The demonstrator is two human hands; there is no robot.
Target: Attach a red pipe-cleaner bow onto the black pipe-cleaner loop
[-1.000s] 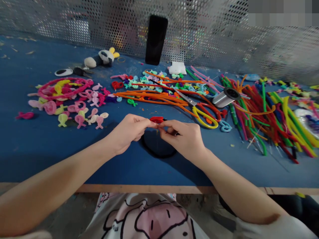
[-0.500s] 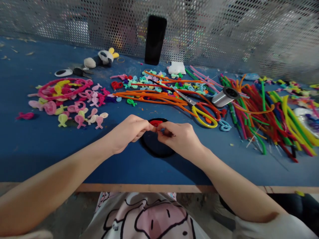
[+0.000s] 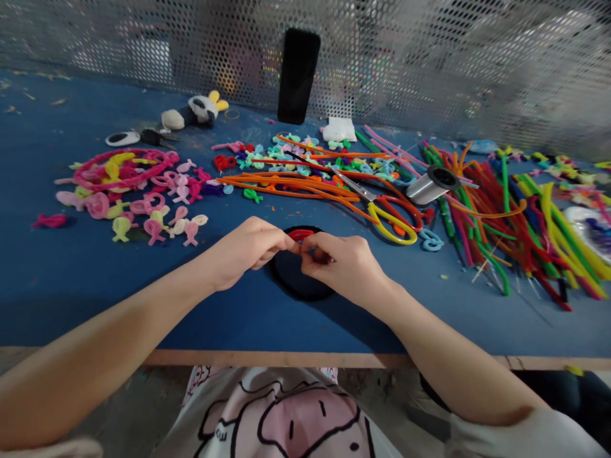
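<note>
Perforated metal panel (image 3: 382,76) backs the blue counter (image 3: 238,331). At near centre, the red piece (image 3: 300,234) lies just beyond the touching fingertips, long axis left to right, left hand (image 3: 252,248) and right hand (image 3: 351,261) equally close, both pinched closed, apparently on its near edge, over a black ring (image 3: 305,298).

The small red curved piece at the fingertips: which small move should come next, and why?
Probably a slight twist by the right hand, with the left hand steadying: both hands' fingertips meet at the near edge of the small red curved piece, over the thin black round ring. What exactly they grip is hidden, so this is tentative.
</note>
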